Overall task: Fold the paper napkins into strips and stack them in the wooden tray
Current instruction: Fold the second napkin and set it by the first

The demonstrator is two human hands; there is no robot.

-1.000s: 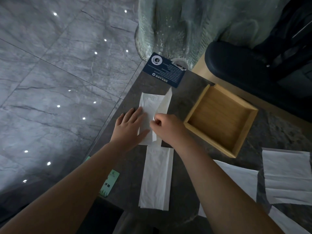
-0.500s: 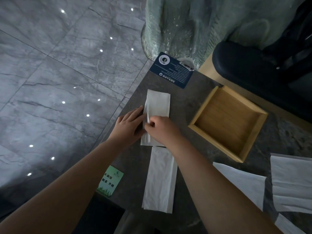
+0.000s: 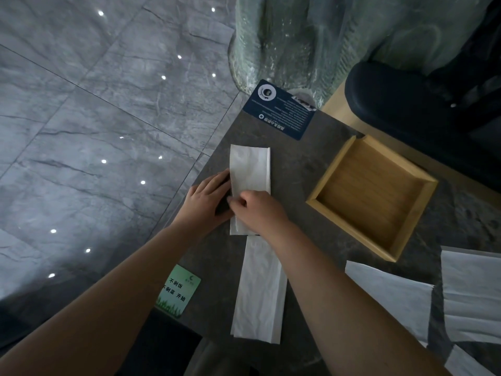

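The paper napkin [image 3: 250, 169] being worked lies flat on the dark counter [image 3: 298, 169], folded to a narrow white strip running near to far, with a thin doubled edge along its right side. The left hand [image 3: 207, 203] rests at the strip's left edge, fingers stretched flat and loose on the counter, its grip released; whether the fingertips touch the paper I cannot tell. The right hand [image 3: 259, 210] sits on the strip's near end, fingers curled and pinching the paper at its left edge. At the counter's near left corner lies a green card [image 3: 179, 291]. A second folded strip [image 3: 259, 291] lies just nearer, partly crossed by the right forearm. A dark blue card [image 3: 279, 109] sits at the far edge. Right of the strips stands the wooden tray [image 3: 320, 198], well apart, and unfolded napkins [image 3: 393, 294] lie at the near right.
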